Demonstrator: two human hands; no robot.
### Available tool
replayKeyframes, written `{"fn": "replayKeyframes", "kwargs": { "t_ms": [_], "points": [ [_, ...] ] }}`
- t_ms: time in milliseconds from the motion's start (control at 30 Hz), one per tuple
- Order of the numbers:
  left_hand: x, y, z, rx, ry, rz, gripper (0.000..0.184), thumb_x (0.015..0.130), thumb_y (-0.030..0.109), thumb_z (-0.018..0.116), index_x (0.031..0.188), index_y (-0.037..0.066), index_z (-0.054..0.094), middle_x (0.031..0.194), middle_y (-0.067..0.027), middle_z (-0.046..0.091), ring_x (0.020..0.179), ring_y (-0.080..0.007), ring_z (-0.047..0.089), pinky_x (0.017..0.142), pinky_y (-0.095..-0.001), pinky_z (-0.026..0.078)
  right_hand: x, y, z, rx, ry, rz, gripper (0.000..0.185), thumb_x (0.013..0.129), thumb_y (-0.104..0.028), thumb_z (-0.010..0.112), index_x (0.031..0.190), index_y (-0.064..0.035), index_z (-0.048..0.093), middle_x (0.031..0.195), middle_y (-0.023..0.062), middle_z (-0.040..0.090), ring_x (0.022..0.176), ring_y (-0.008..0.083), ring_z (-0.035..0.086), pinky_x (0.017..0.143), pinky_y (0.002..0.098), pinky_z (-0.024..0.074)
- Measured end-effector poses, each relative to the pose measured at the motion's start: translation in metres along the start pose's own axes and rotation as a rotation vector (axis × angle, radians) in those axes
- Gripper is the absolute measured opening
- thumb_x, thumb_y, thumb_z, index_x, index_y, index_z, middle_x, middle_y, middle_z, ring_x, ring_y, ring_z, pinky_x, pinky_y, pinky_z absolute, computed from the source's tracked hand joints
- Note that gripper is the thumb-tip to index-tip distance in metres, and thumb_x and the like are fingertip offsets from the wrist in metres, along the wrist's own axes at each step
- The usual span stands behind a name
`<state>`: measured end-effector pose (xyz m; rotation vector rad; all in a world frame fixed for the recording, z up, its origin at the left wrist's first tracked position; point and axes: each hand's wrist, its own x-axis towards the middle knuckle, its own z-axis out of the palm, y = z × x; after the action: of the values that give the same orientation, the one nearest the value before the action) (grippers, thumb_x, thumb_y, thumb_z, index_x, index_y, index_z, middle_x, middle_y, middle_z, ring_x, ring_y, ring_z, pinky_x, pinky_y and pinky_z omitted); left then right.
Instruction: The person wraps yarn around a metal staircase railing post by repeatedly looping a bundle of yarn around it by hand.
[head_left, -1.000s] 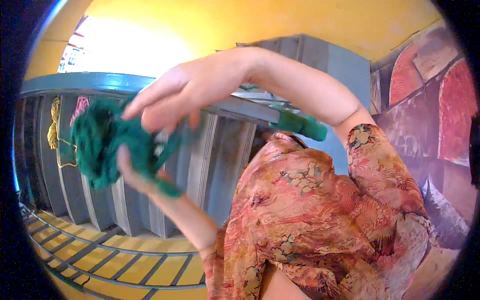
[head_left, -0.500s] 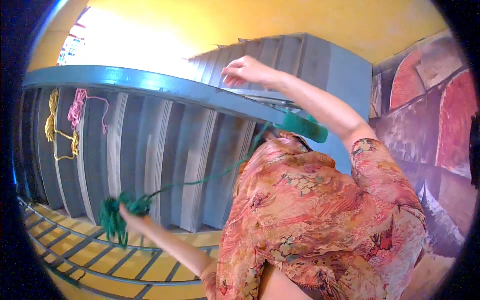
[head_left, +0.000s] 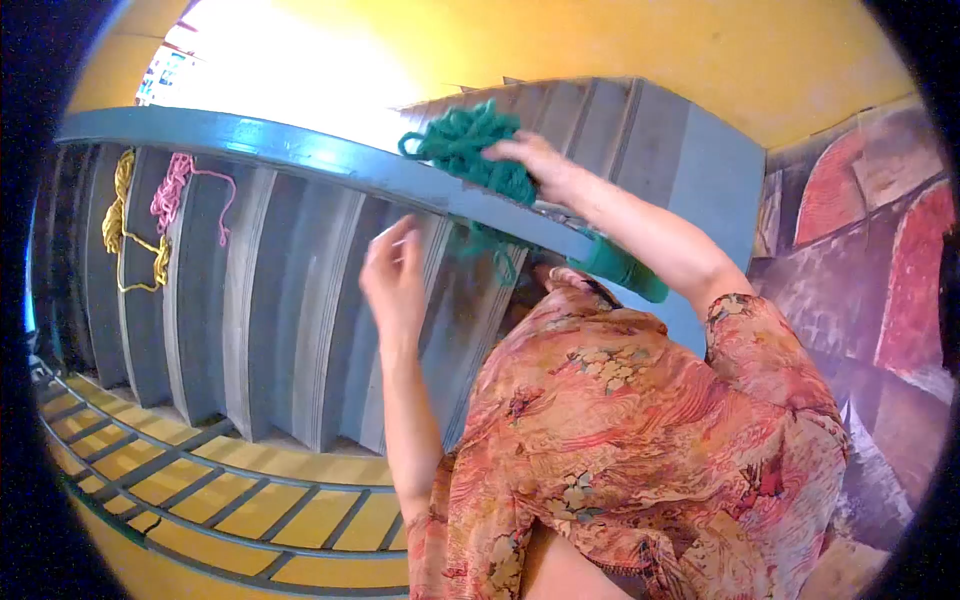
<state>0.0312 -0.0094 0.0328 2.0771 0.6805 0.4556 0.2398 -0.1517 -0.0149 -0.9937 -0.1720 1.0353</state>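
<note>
My right hand (head_left: 535,165) grips a looped bundle of green yarn (head_left: 470,145) on the far side of the blue handrail (head_left: 300,150). More green loops hang below the rail on the near side. A band of green yarn (head_left: 620,268) is wound closely around the rail, near my right forearm. My left hand (head_left: 395,270) is raised just on the near side of the rail, beside the hanging loops. Its fingers are partly spread and slightly blurred, with nothing visible in them.
Grey stairs (head_left: 270,300) run below the handrail. Yellow yarn (head_left: 118,210) and pink yarn (head_left: 172,190) hang from the rail at the left. A barred railing (head_left: 250,500) stands along the yellow wall at lower left. A painted mural (head_left: 840,260) covers the wall at right.
The green bundle has passed from my left hand, low at the left, to my right hand across the rail. My left hand has come up toward the rail, and the stretched strand is now slack.
</note>
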Motion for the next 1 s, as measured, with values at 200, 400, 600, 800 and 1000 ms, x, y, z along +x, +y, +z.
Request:
{"fn": "replayKeyframes", "kwargs": {
  "t_ms": [200,400,600,800,1000],
  "points": [
    [-0.007,0.072,-0.047,-0.346,0.377,0.23,0.041,0.089,0.016,0.061,0.127,0.002,0.051,0.124,-0.0152,0.056,0.108,-0.0212,0.057,0.089,-0.0348,0.049,-0.026,-0.088,0.077,-0.511,-0.076,-0.796,0.043,0.076,-0.016,0.071,0.114,-0.0019,0.057,0.104,0.0107,0.066,0.09,0.019,0.065,0.082,0.033,0.0531],
    [0.016,0.069,-0.05,-0.894,0.498,0.218,0.044,0.086,0.022,0.06,0.122,-0.001,0.05,0.122,-0.016,0.053,0.112,-0.0252,0.053,0.096,-0.0372,0.044,-0.065,-0.097,0.194,-0.686,-0.687,-0.782,0.059,0.088,-0.055,0.052,0.117,-0.0045,0.059,0.111,0.0112,0.063,0.112,0.021,0.054,0.101,0.0329,0.0387],
    [-0.03,-0.05,-0.19,-1.401,0.547,0.002,0.045,0.082,0.025,0.057,0.118,-0.002,0.055,0.12,-0.0181,0.058,0.109,-0.0332,0.055,0.097,-0.0486,0.043,-0.089,-0.106,0.153,-0.728,-0.661,-0.372,0.041,0.096,-0.037,0.047,0.112,-0.0028,0.063,0.1,0.0105,0.067,0.084,0.0153,0.066,0.069,0.0264,0.0544],
    [-0.137,-0.108,-0.316,-0.734,1.18,-0.053,0.037,0.081,0.015,0.059,0.112,-0.004,0.058,0.114,-0.0165,0.061,0.103,-0.0305,0.058,0.094,-0.0476,0.045,-0.034,-0.039,-0.034,-1.253,-0.053,0.071,0.048,0.094,-0.049,0.048,0.096,-0.0043,0.066,0.083,0.0039,0.066,0.072,0.013,0.061,0.062,0.0255,0.0471],
    [-0.23,-0.093,-0.325,-0.536,1.53,-0.172,0.036,0.079,0.015,0.061,0.11,-0.003,0.058,0.112,-0.0156,0.061,0.103,-0.0293,0.058,0.093,-0.0454,0.046,-0.072,-0.012,-0.083,-0.567,-0.212,0.457,0.065,0.094,-0.056,0.039,0.107,0.0032,0.062,0.093,0.0133,0.068,0.088,0.0191,0.064,0.084,0.0325,0.0493]
  ]
}}
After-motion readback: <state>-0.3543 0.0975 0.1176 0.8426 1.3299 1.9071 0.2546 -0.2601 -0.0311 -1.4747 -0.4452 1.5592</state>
